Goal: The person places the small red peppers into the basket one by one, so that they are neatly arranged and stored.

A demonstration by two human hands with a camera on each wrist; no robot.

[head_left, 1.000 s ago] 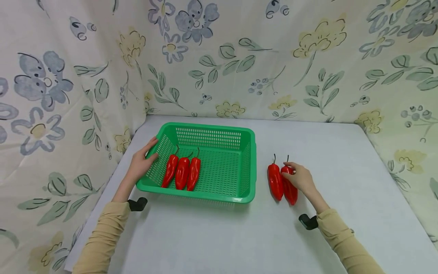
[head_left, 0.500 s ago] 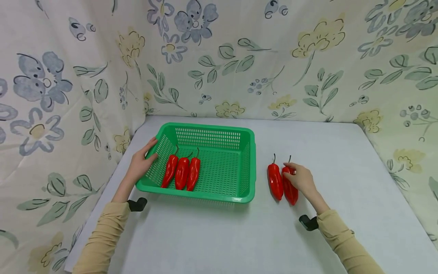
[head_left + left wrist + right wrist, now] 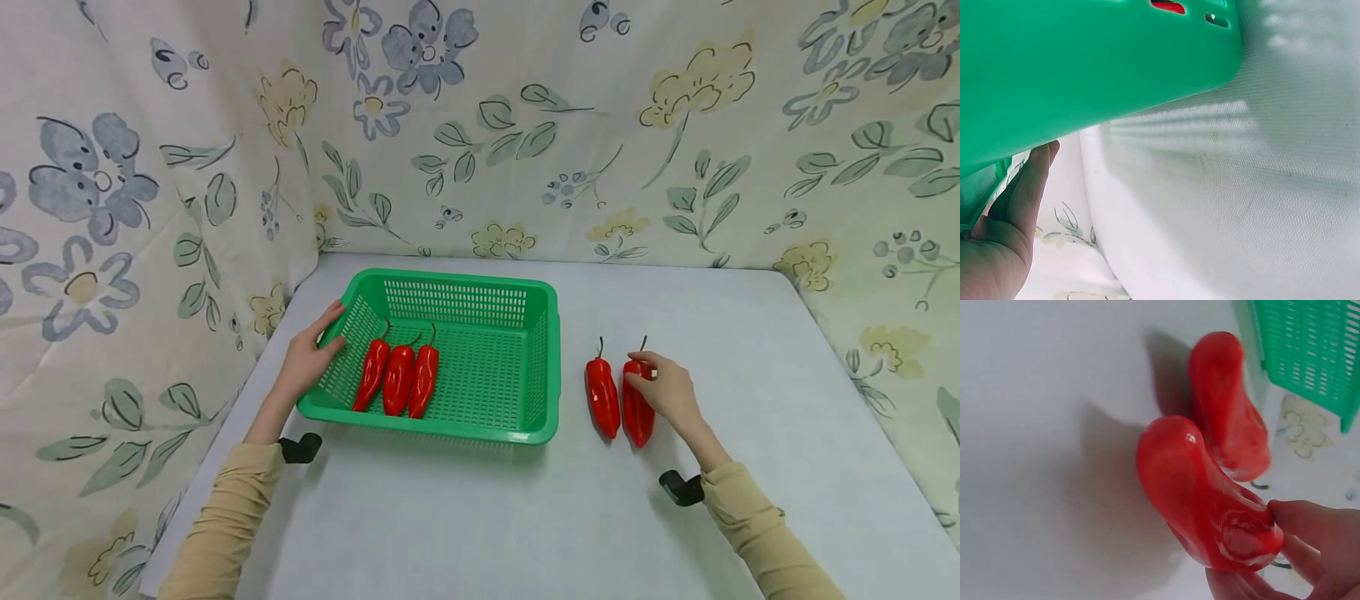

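Note:
A green plastic basket (image 3: pixel 450 428) stands at the left of the table, with three red peppers (image 3: pixel 398 381) lying side by side in its left part. My left hand (image 3: pixel 306 360) grips the basket's left rim, thumb over the inside and fingers against the outer wall. In the left wrist view the basket wall (image 3: pixel 1085 69) covers part of those fingers. To the right of the basket, my right hand (image 3: pixel 671 390) pinches the stem end of a red pepper (image 3: pixel 638 419) between thumb and fingers. Another red pepper (image 3: pixel 602 400) lies just to its left, stem pointing away.
The white table (image 3: pixel 465 525) stretches in front of the basket and to the right. A flower-printed cloth (image 3: pixel 480 167) hangs behind it and at both sides. A black wrist camera (image 3: pixel 681 488) sits beside the right sleeve, another (image 3: pixel 302 447) beside the left.
The pepper in my right hand has shifted slightly right and turned straighter, opening a small gap from its neighbour. My left hand and the basket have stayed put.

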